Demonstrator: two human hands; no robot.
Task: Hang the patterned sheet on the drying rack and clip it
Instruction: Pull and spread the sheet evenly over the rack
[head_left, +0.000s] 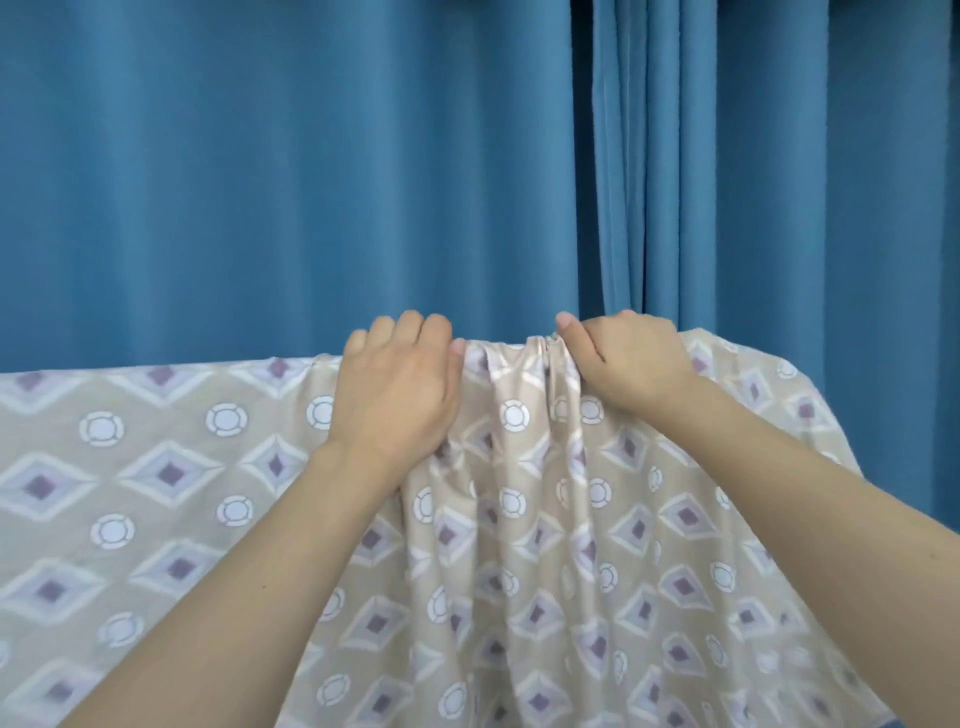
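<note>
The sheet, beige with diamonds and ringed circles, is hanging over a top edge that is running across the view; whatever is carrying it is hidden under the cloth. On the left the sheet is lying smooth and flat. The left hand is resting on the top fold near the middle, its fingers curling over the edge and gripping the cloth, the thumb pointing right. Between the hands the sheet is bunching into tight vertical pleats that are fanning out downward. The right hand is sitting just beside the pleats, its fingers curled over the same edge and clamped on the cloth, thumb tip showing at the top. Further right the sheet is sloping down. Behind everything a blue curtain is hanging in folds.
</note>
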